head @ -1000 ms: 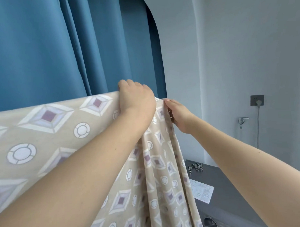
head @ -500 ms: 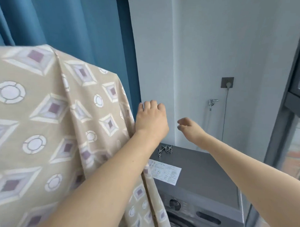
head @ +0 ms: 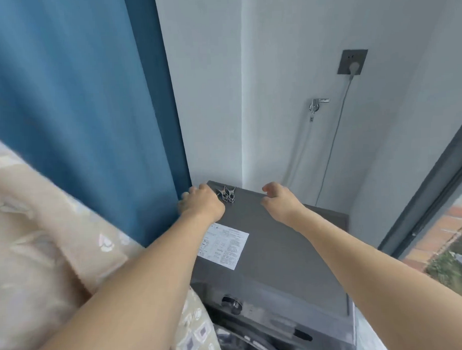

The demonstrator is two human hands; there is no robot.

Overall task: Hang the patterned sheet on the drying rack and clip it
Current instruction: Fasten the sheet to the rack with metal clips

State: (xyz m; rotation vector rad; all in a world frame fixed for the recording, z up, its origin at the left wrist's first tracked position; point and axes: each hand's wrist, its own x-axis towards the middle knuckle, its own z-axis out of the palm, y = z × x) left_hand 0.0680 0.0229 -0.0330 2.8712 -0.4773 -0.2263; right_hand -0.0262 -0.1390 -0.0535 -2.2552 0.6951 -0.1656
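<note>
The beige patterned sheet (head: 36,247) hangs at the left, blurred, with its lower part draped down beside the washing machine. The drying rack itself is not visible. A small bunch of metal clips (head: 227,193) lies at the back left corner of the dark grey washing machine top (head: 279,246). My left hand (head: 201,203) is stretched out just left of the clips, fingers curled, close to them or touching them. My right hand (head: 279,198) hovers to the right of the clips, fingers loosely curled and holding nothing.
A white printed label (head: 224,244) is stuck on the machine top. A blue curtain (head: 78,101) hangs at the left. On the white wall sit a grey socket with plug (head: 352,62) and a tap (head: 317,105). A dark window frame (head: 432,183) runs along the right.
Both hands let go of the sheet and dropped toward the clips on the washing machine. The view swung right and down, so the sheet now sits at the left edge.
</note>
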